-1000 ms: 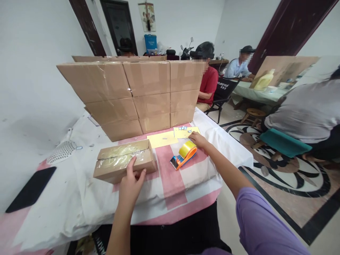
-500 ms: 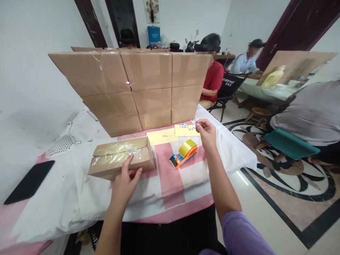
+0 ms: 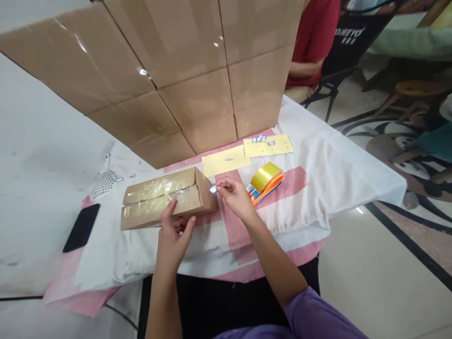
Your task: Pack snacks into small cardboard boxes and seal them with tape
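A taped cardboard box (image 3: pixel 141 219) lies lengthwise on the cloth-covered table. My left hand (image 3: pixel 174 233) grips its near side, with the index finger on the top edge and the thumb against the front face. Between the thumb and fingertips of my right hand (image 3: pixel 231 195) is a small white sticker (image 3: pixel 213 189) with a blue edge, close to the box's right end. Behind that hand sits a tape dispenser (image 3: pixel 266 183), orange and blue, with a yellow roll. Several similar stickers (image 3: pixel 259 139) lie on a yellow sheet (image 3: pixel 278 146) farther back.
A wall of stacked cardboard boxes (image 3: pixel 190 70) stands along the table's back. Another yellow sheet (image 3: pixel 224 161) lies before it. At left are a white perforated object (image 3: pixel 102 185) and a black flat object (image 3: pixel 82 228). A person in red (image 3: pixel 312 47) sits beyond.
My right hand has moved left from the yellow sheet to the box's right end, carrying the small sticker. My left hand stays on the box. The view has tilted down.
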{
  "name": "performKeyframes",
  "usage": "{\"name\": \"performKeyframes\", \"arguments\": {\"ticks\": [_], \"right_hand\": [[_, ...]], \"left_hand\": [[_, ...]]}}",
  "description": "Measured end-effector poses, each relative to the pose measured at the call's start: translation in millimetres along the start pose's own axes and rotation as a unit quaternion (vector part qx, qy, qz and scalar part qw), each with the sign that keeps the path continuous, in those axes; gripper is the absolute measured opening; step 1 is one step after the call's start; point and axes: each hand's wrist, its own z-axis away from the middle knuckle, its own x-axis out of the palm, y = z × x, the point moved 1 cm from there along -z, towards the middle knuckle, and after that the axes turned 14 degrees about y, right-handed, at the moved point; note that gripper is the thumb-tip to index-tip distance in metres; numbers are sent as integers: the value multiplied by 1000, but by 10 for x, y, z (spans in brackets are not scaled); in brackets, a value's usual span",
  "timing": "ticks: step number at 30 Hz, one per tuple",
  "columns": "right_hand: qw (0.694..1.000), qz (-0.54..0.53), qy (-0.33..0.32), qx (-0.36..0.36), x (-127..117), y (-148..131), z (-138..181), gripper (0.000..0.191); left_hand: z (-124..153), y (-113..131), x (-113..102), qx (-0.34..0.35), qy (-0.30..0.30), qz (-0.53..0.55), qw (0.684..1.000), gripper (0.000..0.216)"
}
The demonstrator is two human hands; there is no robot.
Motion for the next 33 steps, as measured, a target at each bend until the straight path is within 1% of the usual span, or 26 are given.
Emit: {"name": "performKeyframes", "arguments": {"ticks": [2, 5, 8, 10, 13, 16, 20, 27, 33], "right_hand": [[1000, 25, 10, -15, -3, 11, -3, 7], [999, 46, 16, -9, 55, 27, 2, 8], [998, 57, -2, 7, 121, 67, 35, 11], [998, 65, -11, -2, 150, 90, 60, 14], [992, 110, 4, -60, 182, 98, 92, 15], [975, 186, 28, -122, 222, 90, 128, 15], [957, 240, 39, -160, 264, 77, 174, 17], [960, 232, 44, -151, 295, 87, 181, 15], [960, 228, 58, -149, 323, 91, 202, 12]], "left_hand": [[-7, 23, 34, -8, 3, 8, 1000, 85], [-13, 64, 83, -23, 28, 6, 999, 84], [-12, 93, 107, -30, 49, 1, 998, 85], [-11, 103, 108, -32, 57, -3, 998, 84], [-11, 113, 100, -31, 50, 0, 998, 84], [-4, 118, 96, -32, 50, 1, 998, 87], [21, 109, 106, -34, 62, -8, 997, 89], [44, 66, 109, -26, 69, -41, 996, 90], [36, 73, 123, -22, 73, -36, 996, 88]]}}
